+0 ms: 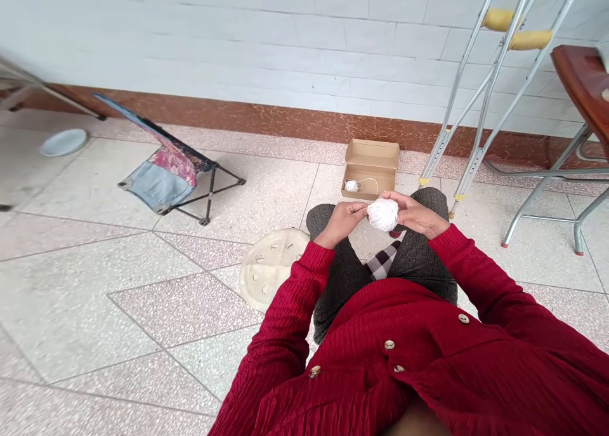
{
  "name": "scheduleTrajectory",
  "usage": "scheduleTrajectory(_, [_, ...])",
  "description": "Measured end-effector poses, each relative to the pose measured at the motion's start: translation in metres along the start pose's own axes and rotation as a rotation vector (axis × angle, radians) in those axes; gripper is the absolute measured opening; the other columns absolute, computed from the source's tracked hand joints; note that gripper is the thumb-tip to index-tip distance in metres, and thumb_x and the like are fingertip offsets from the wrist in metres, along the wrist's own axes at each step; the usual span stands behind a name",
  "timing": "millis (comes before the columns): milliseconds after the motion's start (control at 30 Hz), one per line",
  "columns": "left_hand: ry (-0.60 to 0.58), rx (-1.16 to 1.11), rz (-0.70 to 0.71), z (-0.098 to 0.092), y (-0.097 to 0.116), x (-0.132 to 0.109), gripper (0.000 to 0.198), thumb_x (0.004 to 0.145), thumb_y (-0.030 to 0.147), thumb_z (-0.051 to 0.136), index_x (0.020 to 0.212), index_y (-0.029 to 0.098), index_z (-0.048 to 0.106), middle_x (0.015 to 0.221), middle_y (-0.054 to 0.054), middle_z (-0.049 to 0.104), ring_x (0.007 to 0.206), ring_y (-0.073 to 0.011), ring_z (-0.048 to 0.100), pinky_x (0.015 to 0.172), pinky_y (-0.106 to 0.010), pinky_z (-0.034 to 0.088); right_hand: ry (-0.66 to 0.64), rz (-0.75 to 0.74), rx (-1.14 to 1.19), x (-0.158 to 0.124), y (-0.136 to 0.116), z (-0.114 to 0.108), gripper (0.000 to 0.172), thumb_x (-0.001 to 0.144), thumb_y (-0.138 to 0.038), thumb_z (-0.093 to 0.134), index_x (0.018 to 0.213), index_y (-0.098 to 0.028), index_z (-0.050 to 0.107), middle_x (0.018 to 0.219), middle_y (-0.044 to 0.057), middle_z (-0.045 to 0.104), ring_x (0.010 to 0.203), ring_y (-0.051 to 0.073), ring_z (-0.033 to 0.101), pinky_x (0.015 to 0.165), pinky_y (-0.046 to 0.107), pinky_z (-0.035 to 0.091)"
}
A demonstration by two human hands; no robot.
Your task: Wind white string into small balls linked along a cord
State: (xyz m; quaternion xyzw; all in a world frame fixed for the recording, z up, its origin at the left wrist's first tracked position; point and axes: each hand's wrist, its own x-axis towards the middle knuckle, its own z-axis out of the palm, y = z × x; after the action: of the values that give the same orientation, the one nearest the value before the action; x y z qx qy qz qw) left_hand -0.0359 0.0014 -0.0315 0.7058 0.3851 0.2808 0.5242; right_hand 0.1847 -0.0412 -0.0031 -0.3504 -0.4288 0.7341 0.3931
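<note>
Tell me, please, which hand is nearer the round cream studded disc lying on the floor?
The left hand is nearer, just off the edge of the disc; the right hand is farther, across the white ball.

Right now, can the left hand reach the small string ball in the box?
Probably yes. The left hand is just in front of the cardboard box, and the small string ball lies uncovered inside, behind only the low front wall. It is holding the large white ball, though.

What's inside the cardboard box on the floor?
The cardboard box holds a small ball of white string, its strand trailing across the bottom; whatever lies under it cannot be seen.
</note>
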Motion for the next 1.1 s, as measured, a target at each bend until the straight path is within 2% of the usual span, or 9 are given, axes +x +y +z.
scheduleTrajectory(100, [-0.043, -0.011, -0.017, 0.01, -0.007, -0.003, 0.039, 0.092, 0.043, 0.059, 0.069, 0.015, 0.072, 0.075, -0.002, 0.073, 0.074, -0.015, 0.065, 0.077, -0.026, 0.048, 0.086, -0.143, 0.063, 0.011, -0.017, -0.003, 0.058, 0.061, -0.026, 0.079, 0.117, -0.027, 0.062, 0.114, 0.003, 0.066, 0.096, 0.02, 0.063, 0.077, 0.03, 0.055])
scheduleTrajectory(200, [-0.099, 0.019, -0.023, 0.017, -0.009, -0.009, 0.038, 0.093, 0.041, 0.058, 0.069, 0.015, 0.071, 0.075, -0.002, 0.072, 0.072, -0.0141, 0.063, 0.075, -0.026, 0.046, 0.276, -0.255, -0.025, 0.031, -0.025, -0.018, 0.052, 0.068, -0.034, 0.075, 0.117, -0.029, 0.059, 0.116, 0.004, 0.064, 0.099, 0.022, 0.062, 0.08, 0.036, 0.057])
scheduleTrajectory(367, [-0.137, 0.151, 0.016, 0.01, 0.004, -0.015, 0.034, 0.093, 0.036, 0.058, 0.07, 0.016, 0.071, 0.07, 0.0, 0.068, 0.068, -0.0133, 0.059, 0.07, -0.025, 0.042, 0.679, -0.24, -0.69, 0.048, -0.005, -0.047, 0.052, 0.057, -0.028, 0.077, 0.107, -0.023, 0.061, 0.108, 0.005, 0.057, 0.092, 0.022, 0.057, 0.082, 0.039, 0.053])
scheduleTrajectory(433, [-0.093, 0.201, 0.062, 0.002, 0.013, -0.013, 0.032, 0.093, 0.035, 0.058, 0.071, 0.016, 0.072, 0.073, -0.001, 0.069, 0.071, -0.0141, 0.06, 0.072, -0.026, 0.043, 0.633, -0.157, -0.909, 0.042, 0.013, -0.045, 0.051, 0.054, -0.024, 0.077, 0.104, -0.021, 0.065, 0.104, 0.005, 0.055, 0.092, 0.023, 0.055, 0.088, 0.042, 0.05])
scheduleTrajectory(500, [-0.021, 0.232, 0.094, -0.008, 0.018, -0.008, 0.03, 0.093, 0.034, 0.058, 0.074, 0.016, 0.073, 0.077, -0.002, 0.071, 0.075, -0.0153, 0.062, 0.075, -0.027, 0.044, 0.417, -0.039, -0.87, 0.03, 0.029, -0.034, 0.049, 0.053, -0.021, 0.077, 0.101, -0.019, 0.065, 0.098, 0.004, 0.055, 0.088, 0.021, 0.054, 0.084, 0.038, 0.049])
scheduleTrajectory(600, [0.048, 0.205, 0.091, -0.019, 0.018, 0.001, 0.03, 0.092, 0.033, 0.059, 0.074, 0.016, 0.074, 0.078, -0.003, 0.072, 0.077, -0.0163, 0.064, 0.078, -0.027, 0.046, 0.106, 0.083, -0.492, 0.011, 0.038, -0.01, 0.052, 0.059, -0.021, 0.075, 0.11, -0.02, 0.064, 0.098, 0.001, 0.058, 0.084, 0.017, 0.054, 0.075, 0.03, 0.048])
scheduleTrajectory(700, [0.042, 0.094, 0.04, -0.017, 0.009, 0.006, 0.031, 0.091, 0.037, 0.06, 0.076, 0.014, 0.074, 0.077, -0.002, 0.073, 0.075, -0.0163, 0.064, 0.075, -0.026, 0.047, 0.008, 0.077, -0.171, -0.001, 0.025, 0.009, 0.054, 0.061, -0.02, 0.078, 0.113, -0.023, 0.063, 0.099, -0.001, 0.059, 0.084, 0.014, 0.055, 0.072, 0.025, 0.048])
scheduleTrajectory(933, [-0.019, -0.004, -0.014, 0.015, -0.004, -0.003, 0.04, 0.093, 0.04, 0.057, 0.068, 0.013, 0.071, 0.071, -0.002, 0.07, 0.069, -0.0137, 0.061, 0.07, -0.024, 0.044, 0.195, -0.151, -0.013, 0.011, -0.023, 0.01, 0.053, 0.063, -0.025, 0.081, 0.112, -0.029, 0.058, 0.108, -0.002, 0.06, 0.088, 0.015, 0.06, 0.073, 0.027, 0.054])
scheduleTrajectory(1100, [-0.113, 0.118, 0.029, 0.019, 0.011, -0.013, 0.035, 0.094, 0.035, 0.057, 0.069, 0.015, 0.07, 0.068, 0.0, 0.067, 0.065, -0.0118, 0.056, 0.068, -0.024, 0.04, 0.583, -0.3, -0.526, 0.041, -0.016, -0.02, 0.048, 0.06, -0.028, 0.078, 0.103, -0.025, 0.055, 0.101, 0.001, 0.055, 0.085, 0.019, 0.056, 0.075, 0.035, 0.052])
